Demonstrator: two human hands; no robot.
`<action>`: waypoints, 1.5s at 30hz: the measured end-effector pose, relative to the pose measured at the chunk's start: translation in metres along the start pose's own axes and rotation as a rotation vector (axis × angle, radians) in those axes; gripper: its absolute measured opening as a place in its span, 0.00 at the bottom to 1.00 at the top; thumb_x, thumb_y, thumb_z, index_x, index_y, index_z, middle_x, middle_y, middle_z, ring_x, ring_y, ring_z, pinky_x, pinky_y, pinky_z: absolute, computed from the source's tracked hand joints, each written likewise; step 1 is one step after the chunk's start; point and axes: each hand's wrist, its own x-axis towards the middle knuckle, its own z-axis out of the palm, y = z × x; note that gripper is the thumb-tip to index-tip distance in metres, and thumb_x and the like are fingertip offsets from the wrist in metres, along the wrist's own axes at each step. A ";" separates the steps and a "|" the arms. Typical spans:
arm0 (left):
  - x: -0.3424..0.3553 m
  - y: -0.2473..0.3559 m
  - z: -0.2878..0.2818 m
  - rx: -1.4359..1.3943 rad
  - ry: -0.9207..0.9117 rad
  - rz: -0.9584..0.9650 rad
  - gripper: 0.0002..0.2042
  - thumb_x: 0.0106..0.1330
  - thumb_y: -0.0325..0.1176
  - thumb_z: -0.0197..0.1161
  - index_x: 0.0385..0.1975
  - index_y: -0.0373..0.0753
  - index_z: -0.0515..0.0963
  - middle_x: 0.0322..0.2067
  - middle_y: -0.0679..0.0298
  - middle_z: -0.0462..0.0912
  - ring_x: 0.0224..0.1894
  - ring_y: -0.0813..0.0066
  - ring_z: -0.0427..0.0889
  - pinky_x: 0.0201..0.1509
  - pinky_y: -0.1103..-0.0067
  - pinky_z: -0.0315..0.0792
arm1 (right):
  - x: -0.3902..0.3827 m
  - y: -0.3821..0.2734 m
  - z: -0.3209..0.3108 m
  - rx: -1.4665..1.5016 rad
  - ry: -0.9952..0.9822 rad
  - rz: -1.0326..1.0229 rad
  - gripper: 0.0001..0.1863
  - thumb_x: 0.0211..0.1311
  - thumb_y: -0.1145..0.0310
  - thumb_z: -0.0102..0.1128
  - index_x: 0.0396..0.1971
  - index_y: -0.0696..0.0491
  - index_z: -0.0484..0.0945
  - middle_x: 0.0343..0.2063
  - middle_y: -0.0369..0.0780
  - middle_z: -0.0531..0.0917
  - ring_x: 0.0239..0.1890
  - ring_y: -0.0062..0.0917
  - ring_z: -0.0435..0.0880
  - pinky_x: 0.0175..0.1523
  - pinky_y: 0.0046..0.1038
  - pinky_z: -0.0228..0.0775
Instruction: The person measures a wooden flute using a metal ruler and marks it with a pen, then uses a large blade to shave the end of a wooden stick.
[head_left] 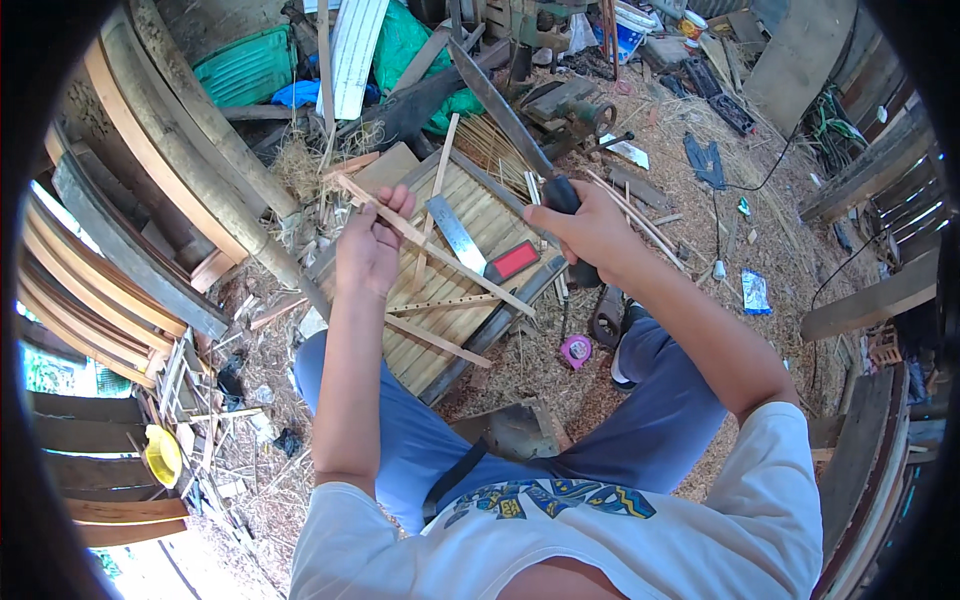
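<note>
My left hand (368,250) is closed around a thin wooden strip (455,265) near its far left end. The strip slants down to the right across a slatted wooden panel (420,358). In my right hand (602,232) is the black handle of a handsaw (503,112), its long blade pointing away and to the left. The blade is apart from the strip. Between my hands, a try square (512,261) with a red and black handle rests on the panel. Other thin strips lie there too, one with a row of dark holes (445,304).
A pink tape measure (576,351) lies on the shavings by my right foot. A vise (572,112) stands at the back. Curved planks (165,170) lean on the left. A cable (765,180) crosses the floor at right, near a blue packet (755,291).
</note>
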 end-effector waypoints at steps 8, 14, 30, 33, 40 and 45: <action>-0.021 -0.004 0.024 -0.079 0.038 -0.122 0.14 0.87 0.34 0.41 0.58 0.32 0.70 0.50 0.52 0.84 0.57 0.53 0.86 0.64 0.66 0.82 | 0.011 0.010 0.034 -0.175 0.006 -0.268 0.19 0.63 0.58 0.80 0.35 0.54 0.78 0.19 0.28 0.74 0.17 0.12 0.70 0.22 0.23 0.58; -0.036 0.002 0.030 0.257 -0.303 0.309 0.15 0.89 0.42 0.42 0.58 0.39 0.70 0.36 0.67 0.73 0.34 0.79 0.71 0.42 0.79 0.70 | 0.017 -0.007 0.022 -0.019 -0.040 -0.126 0.22 0.69 0.48 0.73 0.33 0.54 0.81 0.20 0.28 0.75 0.22 0.12 0.71 0.27 0.24 0.62; -0.053 -0.006 0.036 0.851 -0.375 0.889 0.12 0.88 0.37 0.46 0.58 0.36 0.71 0.31 0.69 0.72 0.30 0.84 0.66 0.33 0.83 0.62 | -0.005 -0.026 0.000 -0.410 0.090 -0.750 0.19 0.67 0.52 0.73 0.32 0.54 0.81 0.17 0.35 0.75 0.19 0.20 0.72 0.26 0.28 0.63; -0.051 -0.011 0.035 0.804 -0.366 0.971 0.12 0.88 0.35 0.46 0.59 0.37 0.71 0.32 0.70 0.72 0.31 0.85 0.67 0.35 0.83 0.63 | -0.012 -0.031 0.000 -0.524 0.070 -0.871 0.21 0.63 0.49 0.76 0.31 0.53 0.81 0.16 0.39 0.76 0.18 0.27 0.75 0.26 0.31 0.66; -0.063 -0.009 0.039 0.835 -0.334 0.772 0.09 0.85 0.31 0.50 0.52 0.35 0.75 0.34 0.71 0.73 0.34 0.85 0.70 0.40 0.82 0.68 | -0.023 -0.037 0.003 -0.779 0.069 -1.124 0.26 0.57 0.42 0.79 0.24 0.48 0.78 0.15 0.38 0.80 0.17 0.35 0.83 0.24 0.35 0.71; -0.064 -0.016 0.025 0.868 -0.373 0.863 0.09 0.76 0.22 0.57 0.50 0.31 0.82 0.38 0.58 0.84 0.40 0.64 0.83 0.48 0.68 0.76 | -0.018 -0.031 0.003 -0.716 0.063 -1.065 0.24 0.60 0.45 0.77 0.28 0.51 0.80 0.17 0.38 0.76 0.18 0.36 0.79 0.25 0.35 0.67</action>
